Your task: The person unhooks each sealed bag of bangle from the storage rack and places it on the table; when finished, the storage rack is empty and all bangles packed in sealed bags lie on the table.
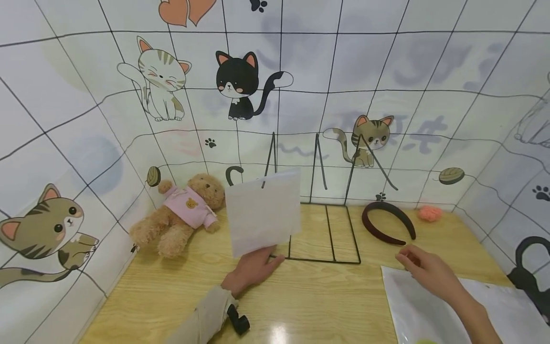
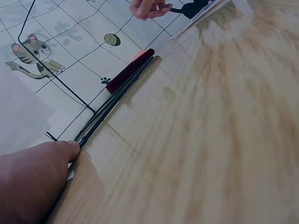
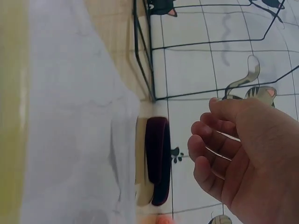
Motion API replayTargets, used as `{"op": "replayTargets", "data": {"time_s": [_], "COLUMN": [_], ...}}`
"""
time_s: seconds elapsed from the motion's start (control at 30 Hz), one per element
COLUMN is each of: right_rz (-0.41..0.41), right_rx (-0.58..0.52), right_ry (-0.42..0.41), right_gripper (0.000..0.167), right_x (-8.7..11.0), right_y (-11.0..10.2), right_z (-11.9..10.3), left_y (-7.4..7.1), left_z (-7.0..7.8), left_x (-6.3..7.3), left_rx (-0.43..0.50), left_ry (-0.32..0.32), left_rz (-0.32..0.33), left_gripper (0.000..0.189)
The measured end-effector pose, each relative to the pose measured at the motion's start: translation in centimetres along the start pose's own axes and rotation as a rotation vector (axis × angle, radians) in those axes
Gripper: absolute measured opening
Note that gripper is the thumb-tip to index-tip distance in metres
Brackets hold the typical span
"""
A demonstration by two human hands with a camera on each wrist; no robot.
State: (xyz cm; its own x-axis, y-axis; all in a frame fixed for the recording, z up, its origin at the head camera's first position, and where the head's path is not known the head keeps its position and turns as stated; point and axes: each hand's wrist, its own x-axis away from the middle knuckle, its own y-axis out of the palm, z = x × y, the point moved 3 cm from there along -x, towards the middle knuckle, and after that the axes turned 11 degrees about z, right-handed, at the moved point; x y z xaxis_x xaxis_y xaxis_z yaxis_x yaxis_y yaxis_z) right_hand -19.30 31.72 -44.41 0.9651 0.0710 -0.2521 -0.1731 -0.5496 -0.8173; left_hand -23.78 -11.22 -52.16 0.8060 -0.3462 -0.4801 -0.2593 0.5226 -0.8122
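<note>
A black wire rack (image 1: pixel 331 234) stands on the table, its tall prongs rising at the back. On its left side hangs a blank white sheet (image 1: pixel 262 215), a wire tip showing near its top edge. My left hand (image 1: pixel 253 270) grips the rack's front left corner; the thumb (image 2: pixel 60 151) lies against the wire in the left wrist view, and the sheet hides some fingers. Raised over a white plastic bag (image 1: pixel 434 306), my right hand (image 1: pixel 429 272) holds nothing, its fingers loosely curled. Just beyond it lies a dark red headband (image 1: pixel 388 222), also visible in the right wrist view.
A teddy bear (image 1: pixel 185 215) in a pink shirt leans at the back left. Near the back right is a fuzzy coral-coloured item (image 1: pixel 429 213). A black object with a loop (image 1: pixel 533 267) stands at the right edge. Cat-printed walls (image 1: pixel 309 62) enclose the wooden table (image 1: pixel 301 301).
</note>
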Motion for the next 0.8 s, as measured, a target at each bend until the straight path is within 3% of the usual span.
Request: {"op": "replayTargets", "data": {"time_s": [0.37,0.8], "right_rz": [0.066,0.083], "right_rx": [-0.125,-0.348], "right_ry": [-0.152,-0.255], "right_gripper": [0.016,0.015], "right_x": [-3.4,-6.6], "right_y": [3.6,7.0], "right_z": [-6.8,-15.6], "left_y": [0.0,0.2], "left_z": [-0.6,-0.5], "left_x": [0.2,0.1], "left_rx": [0.015,0.005], "left_ry": [-0.036,0.017], "left_rz": [-0.039,-0.010], "left_gripper": [0.059,0.063]}}
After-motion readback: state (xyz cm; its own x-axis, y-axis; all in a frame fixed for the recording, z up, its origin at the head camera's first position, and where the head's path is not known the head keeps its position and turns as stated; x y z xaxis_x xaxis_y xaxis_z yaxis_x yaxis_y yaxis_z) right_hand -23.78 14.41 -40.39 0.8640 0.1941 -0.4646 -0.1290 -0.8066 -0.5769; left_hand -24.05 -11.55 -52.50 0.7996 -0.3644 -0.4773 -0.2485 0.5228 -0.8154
